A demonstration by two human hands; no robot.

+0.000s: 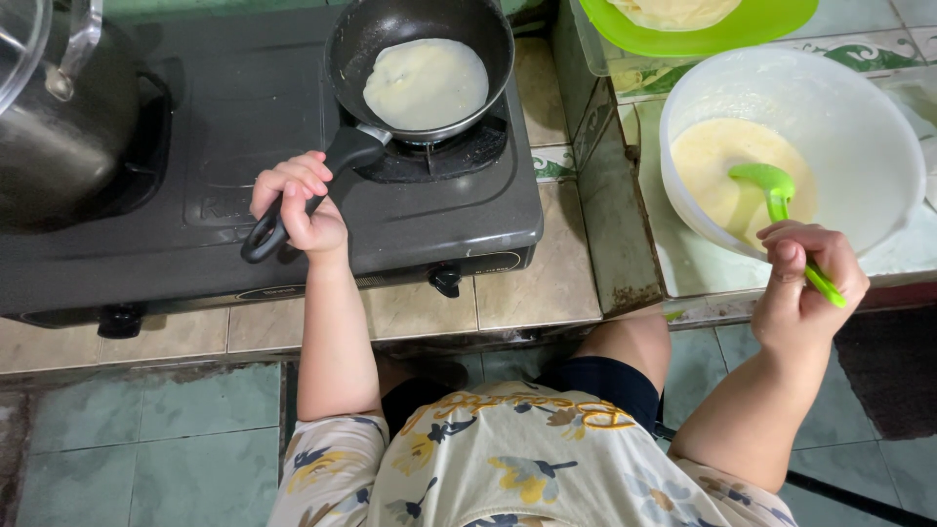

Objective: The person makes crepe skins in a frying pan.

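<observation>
1. Fingers (298, 181) of the left hand (298, 205) are curled tight around the black handle (312, 185) of a frying pan (420, 59), with the thumb pressed along its underside.
2. That pan sits on the right burner of a dark two-burner gas stove (264, 146); a thin, pale round crepe (427, 84) lies flat in it, covering most of the pan's floor.
3. Over at the right hand (805, 278), the fingers are closed around the handle of a green plastic ladle (776, 200), thumb on top.
4. The ladle's cup rests in pale yellow batter (722, 171) inside a large white plastic bowl (859, 107), which stands on a raised tiled ledge just beside the stove.
5. Behind the bowl, at the top edge of the view, a green plate (761, 24) carries a stack of cooked crepes (673, 12), only partly in view.
6. On the stove's left burner stands a steel pot (59, 137), with a clear lid (20, 39) tilted at the top left corner.
7. Two black knobs (444, 281) show on the stove's front edge, above the tiled counter and greenish floor tiles.
</observation>
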